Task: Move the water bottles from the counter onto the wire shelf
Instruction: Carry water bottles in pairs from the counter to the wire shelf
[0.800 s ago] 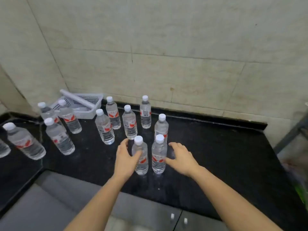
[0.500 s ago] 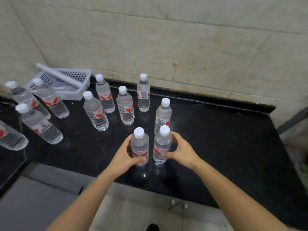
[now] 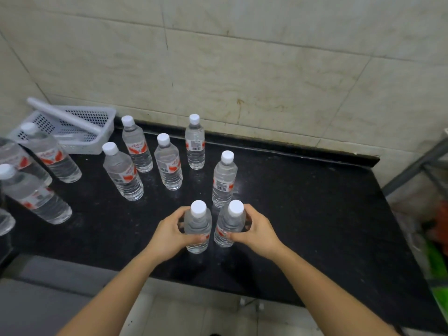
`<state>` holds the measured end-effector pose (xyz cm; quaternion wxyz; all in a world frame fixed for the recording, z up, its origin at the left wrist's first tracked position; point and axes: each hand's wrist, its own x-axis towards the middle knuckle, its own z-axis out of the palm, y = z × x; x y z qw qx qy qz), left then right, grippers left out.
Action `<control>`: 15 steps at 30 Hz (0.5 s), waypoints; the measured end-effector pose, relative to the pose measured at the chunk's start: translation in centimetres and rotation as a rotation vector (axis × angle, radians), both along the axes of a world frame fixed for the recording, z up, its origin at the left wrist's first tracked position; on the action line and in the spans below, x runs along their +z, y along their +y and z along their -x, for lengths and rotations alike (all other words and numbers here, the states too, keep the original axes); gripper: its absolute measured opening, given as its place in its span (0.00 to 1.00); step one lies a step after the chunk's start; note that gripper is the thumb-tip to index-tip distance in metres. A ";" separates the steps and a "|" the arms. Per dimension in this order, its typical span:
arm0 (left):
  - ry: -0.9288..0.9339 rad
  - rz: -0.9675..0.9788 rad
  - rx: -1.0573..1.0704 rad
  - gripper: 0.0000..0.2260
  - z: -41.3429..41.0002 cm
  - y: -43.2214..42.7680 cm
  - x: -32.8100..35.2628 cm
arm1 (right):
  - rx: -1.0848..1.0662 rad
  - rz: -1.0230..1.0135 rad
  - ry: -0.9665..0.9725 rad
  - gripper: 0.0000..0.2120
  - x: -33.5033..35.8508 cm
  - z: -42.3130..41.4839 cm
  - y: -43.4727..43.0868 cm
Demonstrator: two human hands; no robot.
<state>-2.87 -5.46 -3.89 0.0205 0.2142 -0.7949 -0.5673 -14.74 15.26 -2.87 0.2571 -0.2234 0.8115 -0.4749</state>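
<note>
Two clear water bottles with white caps and red labels stand side by side near the front of the black counter (image 3: 303, 202). My left hand (image 3: 169, 232) is wrapped around the left bottle (image 3: 197, 226). My right hand (image 3: 258, 230) is wrapped around the right bottle (image 3: 230, 223). Both bottles look upright with their bases at the counter. A third bottle (image 3: 224, 180) stands just behind them. Several more bottles (image 3: 168, 163) stand further back and to the left. The grey frame of the wire shelf (image 3: 417, 166) shows at the right edge.
A white perforated plastic basket (image 3: 97, 128) with a white rod across it sits in the back left corner. A tiled wall runs behind the counter. Green and orange items lie blurred under the shelf at the right. Grey floor lies below the counter's front edge.
My hands went from open on either side of the two front bottles to closed around them. The camera has tilted down and moved closer.
</note>
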 end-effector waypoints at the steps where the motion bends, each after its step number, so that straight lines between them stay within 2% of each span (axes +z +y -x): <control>1: 0.002 0.003 -0.012 0.28 0.1 0.5 0.2 | -0.003 0.003 0.004 0.28 0.1 -0.1 0.7; 8: 0.075 -0.050 -0.154 0.28 3.2 8.3 4.1 | -0.126 0.065 0.026 0.25 3.6 0.6 10.5; 12: 0.145 -0.047 -0.279 0.27 6.8 16.3 7.8 | -0.230 0.120 0.070 0.27 8.4 1.6 19.2; 15: 0.215 -0.071 -0.317 0.27 9.5 23.9 11.1 | -0.314 0.140 0.172 0.27 12.4 2.6 27.1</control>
